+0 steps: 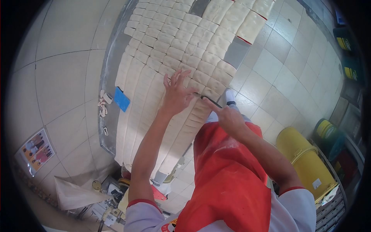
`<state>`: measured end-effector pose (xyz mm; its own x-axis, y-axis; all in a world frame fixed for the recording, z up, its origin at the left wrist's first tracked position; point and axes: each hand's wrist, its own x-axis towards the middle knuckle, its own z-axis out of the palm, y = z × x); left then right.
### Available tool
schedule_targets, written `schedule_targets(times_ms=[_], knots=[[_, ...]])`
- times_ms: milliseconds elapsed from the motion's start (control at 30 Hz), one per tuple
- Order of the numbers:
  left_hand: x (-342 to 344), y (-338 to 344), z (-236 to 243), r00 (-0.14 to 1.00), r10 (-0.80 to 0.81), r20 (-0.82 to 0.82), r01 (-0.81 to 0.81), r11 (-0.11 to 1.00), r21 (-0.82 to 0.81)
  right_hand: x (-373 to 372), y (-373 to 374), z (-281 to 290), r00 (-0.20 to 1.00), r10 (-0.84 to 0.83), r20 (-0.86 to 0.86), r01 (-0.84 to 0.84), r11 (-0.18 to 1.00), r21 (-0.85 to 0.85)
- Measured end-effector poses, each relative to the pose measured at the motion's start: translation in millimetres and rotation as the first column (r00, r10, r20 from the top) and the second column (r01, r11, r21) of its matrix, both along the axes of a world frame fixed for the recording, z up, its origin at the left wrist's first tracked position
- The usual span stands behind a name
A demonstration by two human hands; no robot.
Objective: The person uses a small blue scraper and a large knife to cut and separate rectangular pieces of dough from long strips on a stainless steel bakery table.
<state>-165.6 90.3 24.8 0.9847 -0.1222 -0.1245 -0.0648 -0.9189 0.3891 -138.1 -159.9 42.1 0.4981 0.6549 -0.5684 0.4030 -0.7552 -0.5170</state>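
Observation:
Long strips of pale dough [137, 104] lie side by side on the table, and cut rectangular dough pieces [185, 46] cover its far part in rows. My right hand [228, 116] is closed around the dark handle of a knife [212, 102], its index finger stretched along the top. The knife's tip reaches the dough at the right-hand strip, just beside my left hand's thumb. Spread over the dough, my left hand [178, 94] holds nothing; its fingers are apart, close to the line between cut pieces and strips.
A blue flat scraper [121, 99] lies at the left edge of the dough, near several dough scraps [103, 103] on the grey table [109, 131]. Larger dough pieces on red-edged sheets [252, 26] sit far right. Yellow bins [305, 160] and dark buckets [325, 129] stand at right.

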Motion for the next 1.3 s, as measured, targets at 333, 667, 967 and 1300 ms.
schedule_targets(times_ms=[333, 667, 967, 1300], knots=[[-10, -34, -16, 0.999, -0.038, 0.025, 0.036, 0.998, 0.058, -24, -103, 19, 0.987, -0.009, -0.159, 0.006, 1.000, -0.017], [-78, -116, -54, 0.799, 0.582, 0.151, -0.599, 0.791, 0.125, -42, -70, 37, 0.989, -0.105, -0.101, 0.128, 0.956, 0.265], [-142, -14, -27, 0.666, 0.744, 0.046, -0.745, 0.667, -0.008, 28, 258, -6, 1.000, 0.016, 0.015, -0.022, 0.832, 0.554], [-71, 239, -9, 0.532, 0.792, 0.299, -0.792, 0.591, -0.156, 60, 387, -22, 0.993, 0.113, 0.045, -0.120, 0.976, 0.181]])
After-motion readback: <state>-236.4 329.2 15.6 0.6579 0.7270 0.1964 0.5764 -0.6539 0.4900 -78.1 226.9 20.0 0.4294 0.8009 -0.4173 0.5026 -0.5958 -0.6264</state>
